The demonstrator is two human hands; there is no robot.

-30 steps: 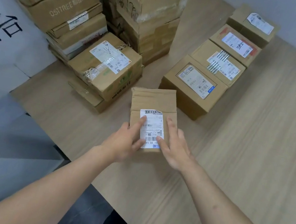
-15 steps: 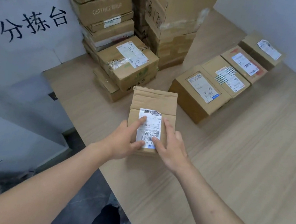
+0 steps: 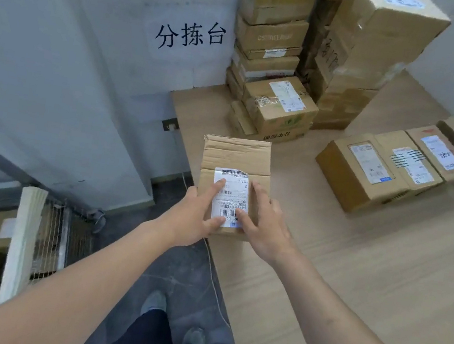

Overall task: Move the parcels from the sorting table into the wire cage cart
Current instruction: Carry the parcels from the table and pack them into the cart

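You have swung left since a second ago, both grips still clamped on the small parcel (image 3: 232, 184), left hand (image 3: 196, 214) and right hand (image 3: 266, 225) pinching its sides over the table (image 3: 380, 285) edge, so the wire cage cart (image 3: 61, 234) now shows lower left, ready to receive it.

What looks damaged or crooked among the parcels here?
The tall box atop the back stack leans to the right. The held parcel has a creased top flap and a torn label corner. The row of four boxes looks tidy.
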